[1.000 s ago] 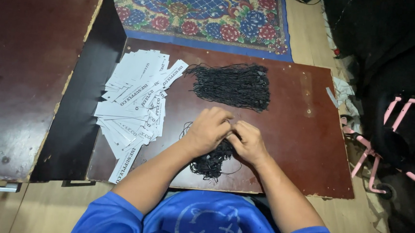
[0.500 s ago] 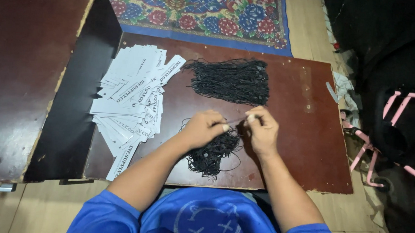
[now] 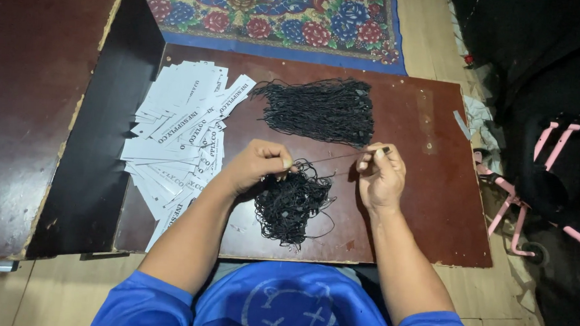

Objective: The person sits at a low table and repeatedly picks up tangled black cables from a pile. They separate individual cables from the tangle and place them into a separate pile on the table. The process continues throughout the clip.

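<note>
Left hand [image 3: 258,166] and right hand [image 3: 380,176] pinch one black cord [image 3: 333,157] taut; tangled pile [image 3: 291,206], neat bundle [image 3: 322,110], tags [image 3: 180,121] unstrung.

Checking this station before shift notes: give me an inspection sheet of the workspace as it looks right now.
Surface: dark red-brown table, worn edges.
Job's things: one black cord stretched between both hands; tangled cord pile below it; straighter cord bundle behind.
Clutter: white paper tags fanned at left.
Grippers: left hand pinches one cord end, right hand pinches the other.
Cables: nothing seen.
Surroundings: floral rug beyond the table; second table at left; pink frame at right.
</note>
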